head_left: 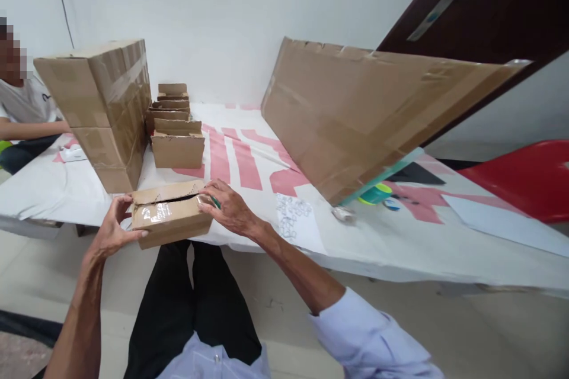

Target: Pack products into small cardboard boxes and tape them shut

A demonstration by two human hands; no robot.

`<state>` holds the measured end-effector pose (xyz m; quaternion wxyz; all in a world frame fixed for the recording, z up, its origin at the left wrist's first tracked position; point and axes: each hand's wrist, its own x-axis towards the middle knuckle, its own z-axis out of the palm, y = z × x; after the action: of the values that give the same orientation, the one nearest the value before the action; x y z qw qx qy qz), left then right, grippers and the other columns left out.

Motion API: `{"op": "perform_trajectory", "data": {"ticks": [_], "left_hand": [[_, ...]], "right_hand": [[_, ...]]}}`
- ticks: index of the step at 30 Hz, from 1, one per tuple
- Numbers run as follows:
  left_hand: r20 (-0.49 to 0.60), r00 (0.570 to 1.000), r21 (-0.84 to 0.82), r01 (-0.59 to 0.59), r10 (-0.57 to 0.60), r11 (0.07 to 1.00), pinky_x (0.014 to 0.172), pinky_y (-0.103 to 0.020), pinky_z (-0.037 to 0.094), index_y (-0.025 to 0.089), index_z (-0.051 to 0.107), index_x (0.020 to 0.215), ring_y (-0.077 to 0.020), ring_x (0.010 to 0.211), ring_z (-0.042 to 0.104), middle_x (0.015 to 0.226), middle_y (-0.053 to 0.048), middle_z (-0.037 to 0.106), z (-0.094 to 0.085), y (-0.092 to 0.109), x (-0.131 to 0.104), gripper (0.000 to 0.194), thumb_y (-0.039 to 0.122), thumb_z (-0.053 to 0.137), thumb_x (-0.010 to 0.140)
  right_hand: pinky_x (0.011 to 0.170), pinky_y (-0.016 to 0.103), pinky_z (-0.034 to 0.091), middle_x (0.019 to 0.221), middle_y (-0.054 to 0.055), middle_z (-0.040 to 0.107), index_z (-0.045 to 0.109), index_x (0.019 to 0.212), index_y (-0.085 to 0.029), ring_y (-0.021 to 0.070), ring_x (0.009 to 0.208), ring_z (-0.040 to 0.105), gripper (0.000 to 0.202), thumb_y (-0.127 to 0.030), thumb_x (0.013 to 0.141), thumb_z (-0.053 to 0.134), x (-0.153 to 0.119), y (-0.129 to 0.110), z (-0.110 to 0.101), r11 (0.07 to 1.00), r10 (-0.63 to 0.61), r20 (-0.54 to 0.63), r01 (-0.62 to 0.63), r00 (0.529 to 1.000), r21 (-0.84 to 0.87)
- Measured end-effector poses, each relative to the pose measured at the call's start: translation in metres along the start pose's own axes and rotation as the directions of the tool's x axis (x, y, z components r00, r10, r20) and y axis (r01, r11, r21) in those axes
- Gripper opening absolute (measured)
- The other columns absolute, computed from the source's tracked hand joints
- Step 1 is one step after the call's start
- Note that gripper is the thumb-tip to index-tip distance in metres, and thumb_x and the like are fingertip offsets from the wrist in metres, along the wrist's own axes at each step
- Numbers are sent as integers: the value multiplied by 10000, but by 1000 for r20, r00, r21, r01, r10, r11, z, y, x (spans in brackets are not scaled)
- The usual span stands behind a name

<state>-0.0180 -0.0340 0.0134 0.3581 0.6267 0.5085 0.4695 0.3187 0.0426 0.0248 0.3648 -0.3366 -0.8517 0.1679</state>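
A small brown cardboard box (178,219) is at the table's front edge, right in front of me. Its top flaps nearly meet, leaving a dark gap between them, and a shiny strip of clear tape shows at the left. My left hand (111,231) is closed on the box's left end, thumb on the near side and fingers toward the back. At the right end, my right hand (229,208) grips the top and corner with bent fingers. A small green object (216,202) shows among those fingers; its kind is unclear.
Several open cardboard boxes (178,151) stand behind, beside a tall taped stack of boxes (120,100). A large cardboard sheet (355,112) leans at the right, near a green tape roll (376,193). A drawn-on paper (297,222) lies on the table (355,254). Another person (26,100) sits far left.
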Motion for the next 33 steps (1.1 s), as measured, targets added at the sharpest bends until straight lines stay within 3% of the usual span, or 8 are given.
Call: {"op": "perform_trajectory", "data": {"ticks": [5, 11, 17, 21, 26, 29, 31, 33], "left_hand": [[59, 998, 58, -7, 3, 998, 1138, -514, 505, 248, 547, 1094, -334, 1358, 583, 1485, -119, 539, -1, 9, -2, 608, 434, 939, 669], [43, 999, 131, 9, -15, 991, 1142, -561, 505, 256, 645, 1192, -369, 1371, 556, 1457, -108, 544, 1, 19, -4, 562, 523, 853, 743], [-14, 998, 157, 61, -59, 986, 1151, -523, 484, 262, 651, 1236, -353, 1371, 524, 1432, -95, 516, 9, 13, -3, 586, 564, 817, 763], [-18, 996, 130, 88, -86, 988, 1145, -503, 483, 270, 660, 1254, -359, 1408, 498, 1508, -104, 478, 10, 11, -4, 597, 560, 816, 757], [35, 997, 134, 69, -75, 989, 1151, -517, 471, 304, 690, 1286, -357, 1420, 486, 1538, -95, 470, 10, 19, -5, 542, 534, 779, 803], [55, 996, 127, 65, -73, 990, 1144, -507, 475, 319, 692, 1309, -359, 1432, 470, 1527, -92, 478, 10, 21, -6, 539, 535, 763, 821], [61, 996, 123, 63, -71, 990, 1139, -492, 478, 326, 693, 1310, -356, 1440, 459, 1514, -88, 479, 9, 18, -5, 539, 536, 764, 819], [60, 996, 128, 60, -69, 990, 1132, -477, 485, 326, 701, 1292, -352, 1434, 458, 1484, -84, 488, 9, 15, -4, 527, 536, 769, 814]], "right_hand": [[947, 385, 533, 1068, 72, 658, 705, 1062, -233, 236, 1050, 635, 133, -235, 941, 651, 4, 3, 3, 1000, 16, 29, -16, 999, -3], [966, 392, 555, 1095, 77, 651, 701, 1097, -236, 246, 1077, 658, 179, -228, 922, 664, 2, 2, 8, 1000, 6, -21, -5, 1000, 24], [959, 434, 522, 1062, 99, 696, 709, 955, -225, 271, 1051, 623, 89, -208, 968, 622, 1, -11, 9, 982, -91, -83, 76, 992, -173], [955, 468, 482, 1010, 91, 737, 718, 886, -233, 285, 1030, 599, 159, -209, 993, 603, 3, -22, 12, 960, -117, -17, 108, 993, -257], [963, 480, 507, 1087, 97, 742, 750, 979, -249, 291, 1068, 626, 162, -234, 1002, 590, 6, -27, 15, 972, -140, 14, 140, 990, -189], [945, 444, 533, 1069, 102, 731, 740, 1018, -243, 272, 1050, 651, 222, -265, 1040, 520, 3, -7, 9, 990, -72, -173, 49, 982, -136], [890, 416, 537, 1004, 103, 718, 722, 990, -228, 264, 982, 660, 264, -294, 1056, 474, -6, 18, 5, 980, 80, -263, -125, 961, -157], [831, 396, 528, 993, 110, 710, 704, 980, -210, 267, 937, 663, 231, -327, 1035, 513, -19, 45, 5, 905, 296, -224, -348, 929, -246]]}}
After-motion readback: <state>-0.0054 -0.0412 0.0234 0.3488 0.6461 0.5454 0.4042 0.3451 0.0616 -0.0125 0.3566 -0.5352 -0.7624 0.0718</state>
